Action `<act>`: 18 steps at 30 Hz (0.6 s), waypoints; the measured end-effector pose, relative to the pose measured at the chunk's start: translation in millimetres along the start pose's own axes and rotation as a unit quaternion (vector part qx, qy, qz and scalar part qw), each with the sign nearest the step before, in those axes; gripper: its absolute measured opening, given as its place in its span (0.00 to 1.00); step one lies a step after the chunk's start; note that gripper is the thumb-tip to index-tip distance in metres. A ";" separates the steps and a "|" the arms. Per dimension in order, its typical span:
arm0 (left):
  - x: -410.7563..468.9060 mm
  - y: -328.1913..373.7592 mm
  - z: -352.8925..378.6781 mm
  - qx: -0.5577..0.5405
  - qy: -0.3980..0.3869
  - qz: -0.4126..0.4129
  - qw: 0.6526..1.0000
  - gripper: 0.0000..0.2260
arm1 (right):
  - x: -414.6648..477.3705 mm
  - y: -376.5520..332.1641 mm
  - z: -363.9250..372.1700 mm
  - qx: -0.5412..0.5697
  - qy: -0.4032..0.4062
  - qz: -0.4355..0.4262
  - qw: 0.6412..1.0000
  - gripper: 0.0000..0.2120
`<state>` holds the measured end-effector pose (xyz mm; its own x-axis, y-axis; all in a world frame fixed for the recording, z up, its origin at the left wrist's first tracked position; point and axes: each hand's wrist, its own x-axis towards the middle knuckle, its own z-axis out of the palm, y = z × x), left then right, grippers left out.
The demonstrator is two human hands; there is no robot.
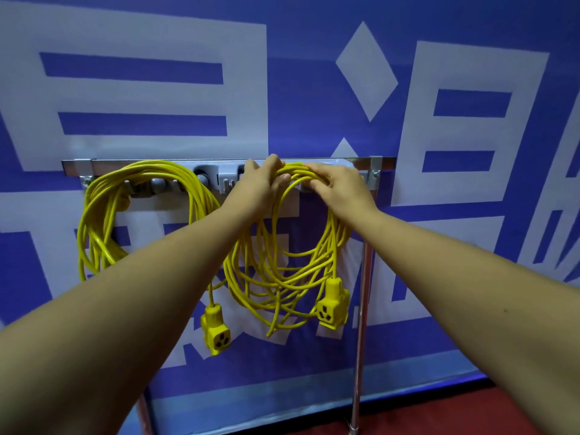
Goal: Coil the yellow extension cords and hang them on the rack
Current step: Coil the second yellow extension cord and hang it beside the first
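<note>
Reaching forward with both bare arms, you have your left grip (260, 180) and right grip (339, 183) close together on top of one yellow cord coil (282, 277), right up against the rack (157, 166), a grey metal rail with hooks. Your left grip is clenched over the top of the bundle, fingers curled round the gathered strands. Your right grip grasps the same bundle just to its right, fingers curled down over the cords. Below both grips the coil hangs in loose, uneven loops. A yellow socket end (332, 304) dangles beneath your right grip, its slotted face turned toward you. Another yellow socket (215, 328) hangs lower, below your left forearm; which coil it belongs to cannot be told. Well to the left of your left grip, a second yellow coil (103, 215) hangs from the same rail in a tidier loop, with neither grip touching it. A thin metal pole (364, 293) runs down from the rail's end, below and just right of your right grip. Behind everything stands a blue banner (298, 89) with large white shapes. A strip of red floor (439, 412) shows far below your right grip.
</note>
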<state>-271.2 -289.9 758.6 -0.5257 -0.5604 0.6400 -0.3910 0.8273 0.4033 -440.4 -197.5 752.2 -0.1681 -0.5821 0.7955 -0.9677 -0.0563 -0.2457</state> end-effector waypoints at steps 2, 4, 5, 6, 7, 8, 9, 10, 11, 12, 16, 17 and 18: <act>-4.5 -0.1 1.6 0.014 -0.013 0.018 1.000 0.27 | 9.8 -8.3 0.5 0.004 0.029 0.025 0.999 0.15; -7.6 -1.1 3.3 0.051 -0.028 0.033 0.998 0.38 | 16.0 -11.7 4.4 -0.018 0.037 0.042 0.998 0.14; -8.1 -2.2 4.7 0.080 -0.025 0.041 0.996 0.38 | 18.4 -10.3 6.2 -0.026 0.032 0.044 0.998 0.14; -7.3 -3.8 5.2 0.100 -0.015 0.047 0.994 0.35 | 20.3 -8.1 7.7 -0.024 0.024 0.041 0.999 0.14; -6.7 -4.8 3.1 0.107 -0.002 0.053 0.993 0.31 | 21.7 -4.8 8.3 -0.012 0.012 0.037 0.999 0.14; -5.0 -7.5 0.0 0.100 0.008 0.066 0.993 0.29 | 22.4 -1.4 7.7 0.012 0.001 0.029 1.000 0.14; -3.6 -10.1 -5.0 0.091 0.010 0.082 0.992 0.27 | 22.0 1.2 6.1 0.039 -0.009 0.022 0.999 0.15; -3.0 -13.1 -9.8 0.083 0.006 0.094 0.992 0.24 | 21.7 4.5 5.6 0.066 -0.019 0.010 0.998 0.15; -3.1 -15.1 -14.6 0.078 0.002 0.104 0.992 0.21 | 20.8 6.2 5.0 0.087 -0.030 -0.004 0.996 0.14; -3.0 -16.6 -18.1 0.071 0.005 0.110 0.991 0.18 | 20.3 7.5 5.2 0.100 -0.035 -0.018 0.994 0.14; -2.8 -11.9 -20.8 -0.017 0.031 0.070 0.997 0.11 | 18.0 9.0 7.1 0.100 -0.028 -0.009 0.995 0.16; -2.9 -10.1 -20.7 -0.032 0.033 0.059 0.997 0.10 | 18.1 9.4 7.7 0.097 -0.033 -0.006 0.995 0.16; -2.4 -9.0 -19.8 -0.042 0.035 0.051 0.997 0.10 | 17.8 9.1 6.8 0.094 -0.040 -0.006 0.995 0.16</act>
<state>-251.4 -295.2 766.3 -0.5050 -0.4711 0.7232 -0.2718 0.8821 0.3848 -451.0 -213.9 760.4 -0.1349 -0.6428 0.7541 -0.9159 -0.2095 -0.3423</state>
